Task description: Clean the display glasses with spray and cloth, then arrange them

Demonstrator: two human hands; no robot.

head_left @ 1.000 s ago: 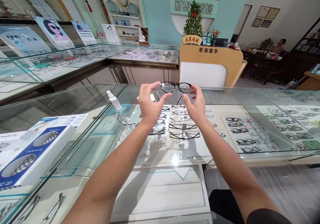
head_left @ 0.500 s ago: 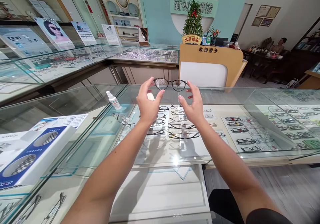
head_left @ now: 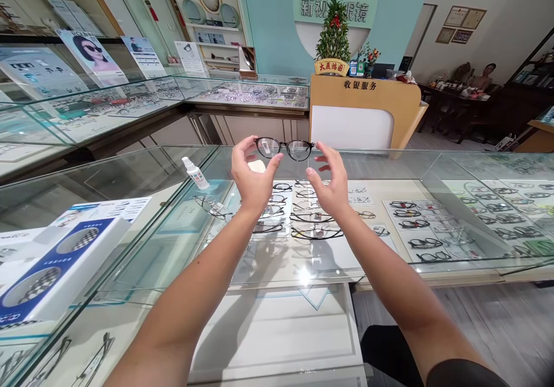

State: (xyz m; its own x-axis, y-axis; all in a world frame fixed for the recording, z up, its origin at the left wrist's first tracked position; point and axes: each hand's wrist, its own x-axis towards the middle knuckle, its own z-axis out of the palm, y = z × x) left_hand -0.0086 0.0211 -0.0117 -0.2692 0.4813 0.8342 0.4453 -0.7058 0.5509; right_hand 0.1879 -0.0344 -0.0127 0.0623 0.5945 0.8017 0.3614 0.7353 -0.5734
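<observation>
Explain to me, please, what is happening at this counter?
A person is holding up a pair of dark-rimmed glasses above the glass counter, with the left hand at one end and the right hand at the other. A spray bottle is off to the left, and rows of frames lie under the glass. A pale thing shows by the left hand; I cannot tell what it is.

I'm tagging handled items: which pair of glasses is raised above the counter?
The dark, round-rimmed pair held up between the left hand and the right hand. The other pairs lie on display, in neither hand.
</observation>
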